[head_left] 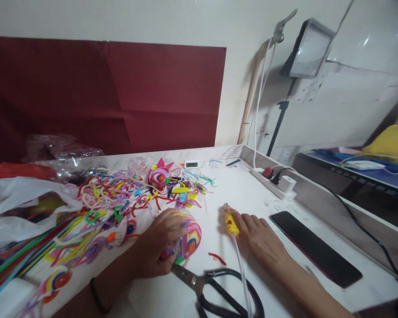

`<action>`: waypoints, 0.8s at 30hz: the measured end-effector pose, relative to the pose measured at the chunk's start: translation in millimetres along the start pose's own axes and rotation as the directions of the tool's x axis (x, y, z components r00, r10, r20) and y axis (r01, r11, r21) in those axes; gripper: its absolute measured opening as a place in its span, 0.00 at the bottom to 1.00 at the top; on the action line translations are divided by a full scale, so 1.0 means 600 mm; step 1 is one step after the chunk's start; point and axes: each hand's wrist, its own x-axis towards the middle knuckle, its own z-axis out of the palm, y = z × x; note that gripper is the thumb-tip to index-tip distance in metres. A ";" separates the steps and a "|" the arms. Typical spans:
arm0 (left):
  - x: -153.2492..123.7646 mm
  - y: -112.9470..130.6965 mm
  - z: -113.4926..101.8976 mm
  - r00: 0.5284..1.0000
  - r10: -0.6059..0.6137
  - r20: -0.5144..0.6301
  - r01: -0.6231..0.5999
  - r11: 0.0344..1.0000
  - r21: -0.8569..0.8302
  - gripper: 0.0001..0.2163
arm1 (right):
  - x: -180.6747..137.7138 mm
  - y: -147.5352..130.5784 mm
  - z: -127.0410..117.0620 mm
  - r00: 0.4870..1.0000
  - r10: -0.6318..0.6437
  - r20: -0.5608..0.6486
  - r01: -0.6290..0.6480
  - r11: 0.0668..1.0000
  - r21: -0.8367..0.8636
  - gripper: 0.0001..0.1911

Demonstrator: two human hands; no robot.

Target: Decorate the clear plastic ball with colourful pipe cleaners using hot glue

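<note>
My left hand (161, 243) is closed around a clear ball decorated with coiled, multicoloured pipe cleaners (193, 236), tilted on the white table. Part of the ball is hidden behind my fingers. On the right, my right hand (257, 232) lies palm down with its curled fingers against a small yellow glue gun (232, 224). The gun's metal tip points away from me, and a pale strand trails from its rear. Black-handled scissors (202, 282) lie in front, their blades reaching toward my left hand. A short red piece of pipe cleaner (217, 258) lies between my hands.
Loose pipe cleaners (99, 190) are heaped at the left, with a finished fish-like ball (159, 176) behind. A plastic bag (26, 198) sits far left. At right are a dark phone-like slab (315, 247) and a power strip (272, 183) along the table's raised edge.
</note>
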 end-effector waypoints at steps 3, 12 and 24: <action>-0.002 0.000 0.001 1.000 -0.019 0.011 0.019 1.000 -0.015 0.38 | -0.002 -0.003 0.009 1.000 -0.016 0.004 0.017 0.999 -0.050 0.25; -0.003 -0.001 0.004 1.000 -0.011 0.028 0.011 1.000 -0.002 0.38 | 0.032 -0.023 -0.074 0.980 0.135 0.147 -0.185 0.891 0.415 0.19; -0.002 0.004 0.002 1.000 -0.004 0.025 0.003 1.000 0.024 0.35 | 0.173 -0.075 -0.106 0.954 0.076 0.289 -0.299 0.282 0.912 0.03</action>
